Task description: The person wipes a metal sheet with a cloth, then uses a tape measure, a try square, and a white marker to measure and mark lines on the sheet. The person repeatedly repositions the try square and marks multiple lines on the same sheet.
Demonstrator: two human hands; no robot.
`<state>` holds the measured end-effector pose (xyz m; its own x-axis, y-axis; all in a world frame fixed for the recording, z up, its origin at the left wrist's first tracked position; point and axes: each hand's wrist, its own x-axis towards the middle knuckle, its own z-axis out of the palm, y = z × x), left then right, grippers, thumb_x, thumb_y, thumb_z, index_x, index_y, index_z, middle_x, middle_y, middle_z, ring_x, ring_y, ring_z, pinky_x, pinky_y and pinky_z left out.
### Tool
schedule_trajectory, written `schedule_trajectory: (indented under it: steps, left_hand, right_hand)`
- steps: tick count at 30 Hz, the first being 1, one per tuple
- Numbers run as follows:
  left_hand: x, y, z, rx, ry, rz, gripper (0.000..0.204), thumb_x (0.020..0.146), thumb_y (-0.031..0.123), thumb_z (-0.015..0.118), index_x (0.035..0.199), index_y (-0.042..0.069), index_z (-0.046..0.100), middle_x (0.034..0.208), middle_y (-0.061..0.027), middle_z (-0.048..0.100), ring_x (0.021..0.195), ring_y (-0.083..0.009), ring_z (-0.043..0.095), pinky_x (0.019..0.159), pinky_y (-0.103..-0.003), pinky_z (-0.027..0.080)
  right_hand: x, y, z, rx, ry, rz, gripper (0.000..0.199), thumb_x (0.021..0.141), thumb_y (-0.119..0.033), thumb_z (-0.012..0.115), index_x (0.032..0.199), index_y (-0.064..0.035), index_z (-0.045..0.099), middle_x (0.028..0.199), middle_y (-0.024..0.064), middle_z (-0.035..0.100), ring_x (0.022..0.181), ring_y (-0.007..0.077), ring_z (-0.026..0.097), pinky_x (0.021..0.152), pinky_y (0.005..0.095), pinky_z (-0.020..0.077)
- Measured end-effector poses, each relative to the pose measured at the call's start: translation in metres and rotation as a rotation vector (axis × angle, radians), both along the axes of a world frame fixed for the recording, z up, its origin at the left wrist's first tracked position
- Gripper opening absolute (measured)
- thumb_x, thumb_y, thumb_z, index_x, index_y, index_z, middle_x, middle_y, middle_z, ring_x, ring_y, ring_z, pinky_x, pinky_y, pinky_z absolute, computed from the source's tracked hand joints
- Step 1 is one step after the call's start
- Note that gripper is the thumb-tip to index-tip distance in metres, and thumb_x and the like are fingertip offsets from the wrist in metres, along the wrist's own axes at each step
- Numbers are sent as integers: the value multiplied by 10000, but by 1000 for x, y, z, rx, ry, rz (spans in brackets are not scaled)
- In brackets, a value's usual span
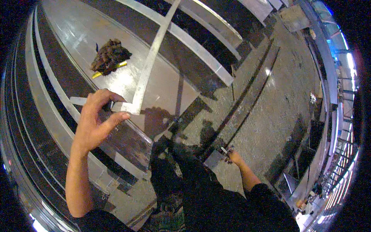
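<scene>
My left hand (96, 116) pinches a flat metal square (150, 63) near its corner, thumb below and fingers above. Its long arm reaches away from me across a wide steel beam (170, 83), and the short arm runs back under my fingers. Down at my right side, my right hand (234, 156) is closed round a thin whitish stick (224, 150); whether this is chalk or a marker I cannot tell. Farther up the beam lies a crumpled brown glove or rag (111, 53), with a yellow strip (101, 74) like a folding rule partly under it.
Long steel beams (50, 73) lie side by side to the left, and more beam ends (228, 79) jut out at the far side. Dark lines cross the rough grey floor (259, 116) on the right. Racks of material (328, 127) stand along the right edge.
</scene>
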<state>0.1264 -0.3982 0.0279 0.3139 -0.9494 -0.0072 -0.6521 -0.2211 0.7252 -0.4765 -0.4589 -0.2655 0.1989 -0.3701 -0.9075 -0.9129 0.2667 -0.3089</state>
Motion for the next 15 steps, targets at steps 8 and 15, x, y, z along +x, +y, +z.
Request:
schedule_trajectory:
  steps: [8, 15]
  left_hand:
    - [-12, -7, 11, -177, 239, 239, 314, 739, 254, 736, 922, 21, 631, 941, -89, 605, 917, -234, 530, 859, -323, 389]
    - [-34, -5, -8, -162, -119, 59, 283, 745, 312, 737, 858, 68, 652, 802, -73, 587, 820, -253, 530, 790, -363, 359]
  right_hand:
    - [-24, -15, -65, -158, -22, 151, 300, 892, -190, 515, 1063, 49, 576, 762, 160, 669, 615, 271, 671, 528, 389, 540]
    - [101, -52, 34, -774, -138, 81, 262, 851, -201, 624, 1016, -11, 552, 795, 172, 611, 739, 264, 617, 660, 407, 470]
